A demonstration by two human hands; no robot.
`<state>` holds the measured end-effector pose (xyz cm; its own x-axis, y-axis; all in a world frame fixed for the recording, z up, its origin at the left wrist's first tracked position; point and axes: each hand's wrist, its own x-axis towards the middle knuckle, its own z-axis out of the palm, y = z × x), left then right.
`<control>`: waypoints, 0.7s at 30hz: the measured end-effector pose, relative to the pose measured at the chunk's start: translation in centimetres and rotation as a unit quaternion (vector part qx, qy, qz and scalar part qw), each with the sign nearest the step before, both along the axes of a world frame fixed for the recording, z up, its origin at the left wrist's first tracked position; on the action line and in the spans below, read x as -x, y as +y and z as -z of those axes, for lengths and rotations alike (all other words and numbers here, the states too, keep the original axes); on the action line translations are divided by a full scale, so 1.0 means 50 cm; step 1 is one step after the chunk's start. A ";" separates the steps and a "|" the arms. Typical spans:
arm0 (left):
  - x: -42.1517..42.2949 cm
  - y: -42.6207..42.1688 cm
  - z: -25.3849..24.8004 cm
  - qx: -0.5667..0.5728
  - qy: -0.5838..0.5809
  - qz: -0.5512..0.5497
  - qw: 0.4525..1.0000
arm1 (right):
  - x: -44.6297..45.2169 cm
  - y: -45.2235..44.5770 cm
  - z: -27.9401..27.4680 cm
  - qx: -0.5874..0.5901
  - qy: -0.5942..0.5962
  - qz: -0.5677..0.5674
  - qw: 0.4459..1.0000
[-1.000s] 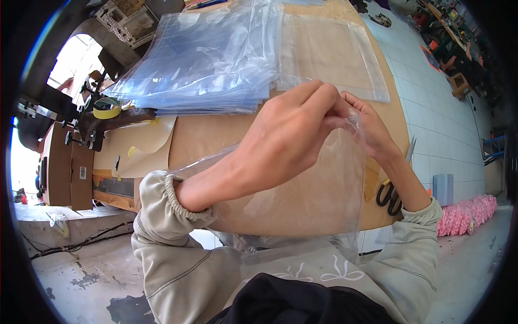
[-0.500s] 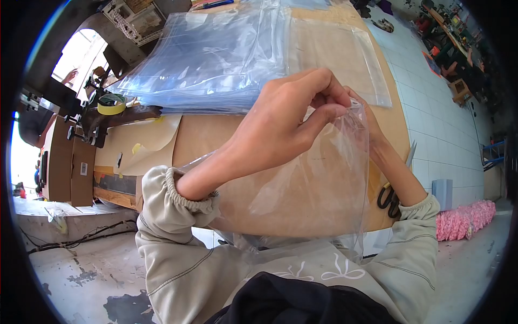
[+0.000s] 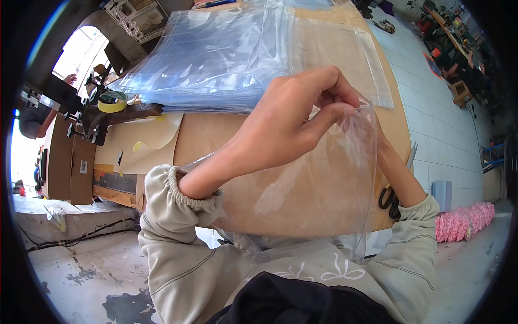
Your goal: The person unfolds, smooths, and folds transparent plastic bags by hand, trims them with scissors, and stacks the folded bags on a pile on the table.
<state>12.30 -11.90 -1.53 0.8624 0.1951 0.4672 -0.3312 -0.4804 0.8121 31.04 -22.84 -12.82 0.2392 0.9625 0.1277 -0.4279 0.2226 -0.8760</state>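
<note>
A clear plastic sheet or bag [image 3: 302, 189] hangs from my hands over the front of the brown table [image 3: 208, 132], its lower part draping past the table edge onto my lap. My left hand [image 3: 297, 116] pinches its top right corner between thumb and fingers. Behind that corner is my right hand [image 3: 369, 127], partly seen through the plastic; its fingertips are hidden. Beyond my hands lies a thick stack of bluish clear plastic [image 3: 210, 59], with a flat clear piece [image 3: 340, 54] to its right.
Black-handled scissors [image 3: 389, 201] lie by my right forearm. A yellow tape roll [image 3: 112, 102] sits on a dark machine part at the left, near a cardboard box [image 3: 58, 162]. Pink bundled material [image 3: 465, 221] is on the floor at right. Another person's hand [image 3: 70, 79] shows far left.
My left hand has shifted slightly right, and its thumb and fingers now show more clearly in a pinch. The plastic's corner has moved right with it. My right hand is more covered.
</note>
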 end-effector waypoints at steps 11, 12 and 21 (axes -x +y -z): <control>0.007 0.001 -0.002 -0.029 -0.002 -0.044 0.999 | 0.023 0.001 -0.004 0.008 -0.019 0.006 1.000; 0.009 0.000 -0.003 -0.030 0.000 -0.046 0.998 | 0.023 0.000 -0.003 0.006 -0.031 0.003 0.999; 0.007 0.002 -0.006 -0.071 -0.010 -0.046 0.996 | 0.016 -0.015 -0.015 0.026 -0.002 -0.044 0.999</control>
